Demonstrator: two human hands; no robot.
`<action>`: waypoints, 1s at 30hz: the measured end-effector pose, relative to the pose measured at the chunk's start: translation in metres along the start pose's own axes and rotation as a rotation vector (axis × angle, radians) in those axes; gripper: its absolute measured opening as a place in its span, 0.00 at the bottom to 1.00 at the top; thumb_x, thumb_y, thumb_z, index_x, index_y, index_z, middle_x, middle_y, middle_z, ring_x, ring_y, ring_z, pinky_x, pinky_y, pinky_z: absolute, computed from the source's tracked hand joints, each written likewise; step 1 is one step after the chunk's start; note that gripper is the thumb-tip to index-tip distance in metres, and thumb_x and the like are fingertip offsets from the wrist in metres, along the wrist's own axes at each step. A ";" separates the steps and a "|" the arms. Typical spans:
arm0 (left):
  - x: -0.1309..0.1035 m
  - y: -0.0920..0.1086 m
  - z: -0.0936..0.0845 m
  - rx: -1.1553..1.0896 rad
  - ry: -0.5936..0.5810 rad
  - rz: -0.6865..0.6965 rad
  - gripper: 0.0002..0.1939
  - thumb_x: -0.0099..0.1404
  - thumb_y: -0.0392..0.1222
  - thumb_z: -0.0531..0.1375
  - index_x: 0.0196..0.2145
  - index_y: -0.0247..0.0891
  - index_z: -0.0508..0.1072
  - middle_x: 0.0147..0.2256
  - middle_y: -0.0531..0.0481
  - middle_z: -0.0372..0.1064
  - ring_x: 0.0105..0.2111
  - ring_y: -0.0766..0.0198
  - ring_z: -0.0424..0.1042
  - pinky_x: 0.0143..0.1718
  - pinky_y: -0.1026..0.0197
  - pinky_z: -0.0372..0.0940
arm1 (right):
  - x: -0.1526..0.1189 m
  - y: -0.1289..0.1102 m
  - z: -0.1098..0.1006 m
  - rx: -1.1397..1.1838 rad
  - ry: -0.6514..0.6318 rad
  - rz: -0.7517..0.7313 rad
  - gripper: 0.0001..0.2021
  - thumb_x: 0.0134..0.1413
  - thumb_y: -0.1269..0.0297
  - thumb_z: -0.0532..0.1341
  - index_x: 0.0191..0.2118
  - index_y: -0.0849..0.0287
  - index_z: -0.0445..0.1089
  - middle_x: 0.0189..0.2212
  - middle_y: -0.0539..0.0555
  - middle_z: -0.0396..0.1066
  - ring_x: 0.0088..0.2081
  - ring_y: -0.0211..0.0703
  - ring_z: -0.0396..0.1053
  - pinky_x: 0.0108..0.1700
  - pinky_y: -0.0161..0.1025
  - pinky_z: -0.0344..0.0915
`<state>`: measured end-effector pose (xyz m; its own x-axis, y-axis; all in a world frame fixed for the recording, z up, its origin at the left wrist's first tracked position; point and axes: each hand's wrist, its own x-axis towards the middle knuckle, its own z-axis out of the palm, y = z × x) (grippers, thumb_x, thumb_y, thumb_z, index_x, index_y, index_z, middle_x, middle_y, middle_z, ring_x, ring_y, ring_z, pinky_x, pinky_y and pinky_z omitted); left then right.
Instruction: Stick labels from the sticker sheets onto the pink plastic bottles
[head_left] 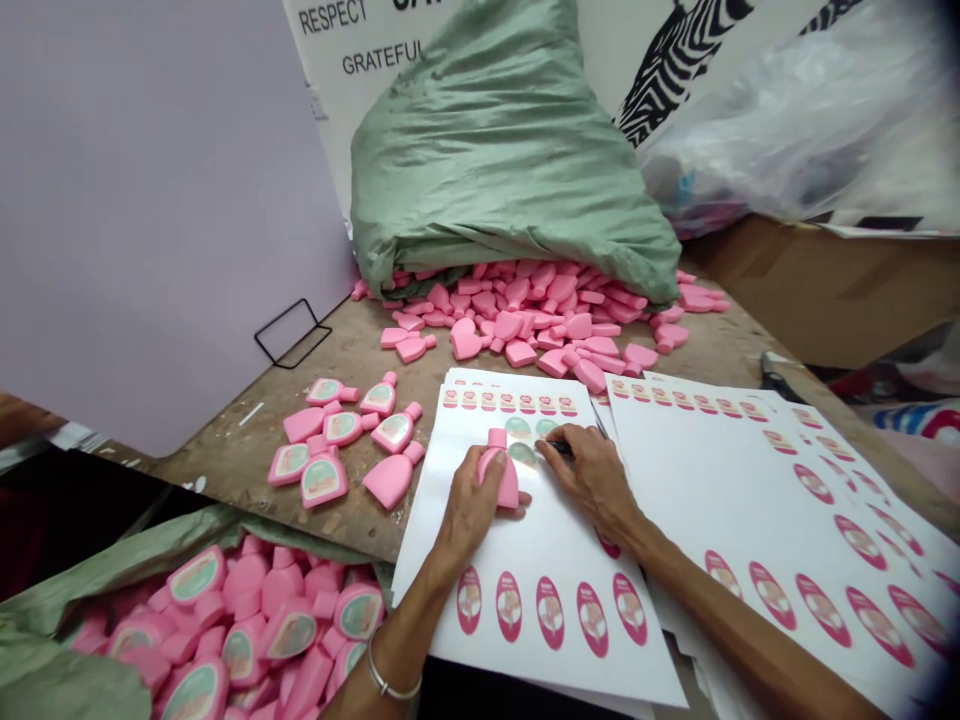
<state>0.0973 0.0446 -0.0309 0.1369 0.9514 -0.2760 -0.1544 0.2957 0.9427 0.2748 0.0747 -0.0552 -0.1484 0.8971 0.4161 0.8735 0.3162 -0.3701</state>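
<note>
My left hand (471,505) is closed around a small pink toy-like bottle (507,482), its cap toward the back and its bare face up. Beneath both hands lies a white sticker sheet (540,540) with round green, pink oval and small label stickers. My right hand (589,465) pinches a dark, thin tool (561,447), its exact kind unclear. The fingertips of that hand are at the edge of a green sticker (523,455), close to the bottle. Left of the sheet, several pink bottles (324,478) lie on the table, most with green labels showing.
A green sack (502,150) stands at the back, with a heap of bare pink bottles (525,310) before it. More sticker sheets (675,470) lie at right. An open sack (247,530) of labelled bottles is at lower left. A black wire stand (292,333) is near the panel.
</note>
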 end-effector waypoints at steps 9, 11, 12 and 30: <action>-0.002 -0.001 0.001 -0.020 0.008 0.010 0.25 0.59 0.62 0.54 0.40 0.36 0.64 0.20 0.52 0.67 0.23 0.59 0.74 0.24 0.61 0.70 | 0.003 -0.009 -0.002 0.169 -0.048 0.124 0.13 0.53 0.52 0.59 0.30 0.57 0.67 0.28 0.52 0.70 0.32 0.43 0.65 0.36 0.41 0.58; -0.002 -0.002 0.001 -0.061 0.038 0.009 0.26 0.58 0.64 0.55 0.39 0.36 0.65 0.20 0.51 0.67 0.23 0.58 0.74 0.24 0.60 0.70 | 0.005 -0.009 -0.006 0.365 -0.034 0.267 0.15 0.51 0.49 0.59 0.28 0.57 0.65 0.26 0.51 0.68 0.29 0.41 0.64 0.33 0.39 0.60; -0.001 -0.003 0.001 -0.082 0.055 0.011 0.27 0.58 0.64 0.55 0.39 0.35 0.65 0.20 0.51 0.68 0.23 0.58 0.74 0.24 0.60 0.70 | 0.006 -0.009 -0.009 0.453 -0.020 0.325 0.16 0.51 0.48 0.59 0.28 0.57 0.65 0.25 0.50 0.67 0.27 0.39 0.63 0.32 0.38 0.60; -0.023 0.014 0.005 -0.472 -0.028 -0.023 0.27 0.65 0.58 0.49 0.45 0.31 0.73 0.39 0.40 0.75 0.38 0.54 0.75 0.37 0.52 0.72 | -0.017 -0.064 -0.033 0.492 0.023 0.050 0.10 0.56 0.57 0.59 0.38 0.54 0.74 0.30 0.52 0.71 0.34 0.42 0.65 0.41 0.43 0.63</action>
<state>0.0967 0.0269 -0.0105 0.1710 0.9432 -0.2850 -0.5778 0.3302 0.7464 0.2367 0.0285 -0.0110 -0.0970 0.9097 0.4039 0.5563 0.3861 -0.7359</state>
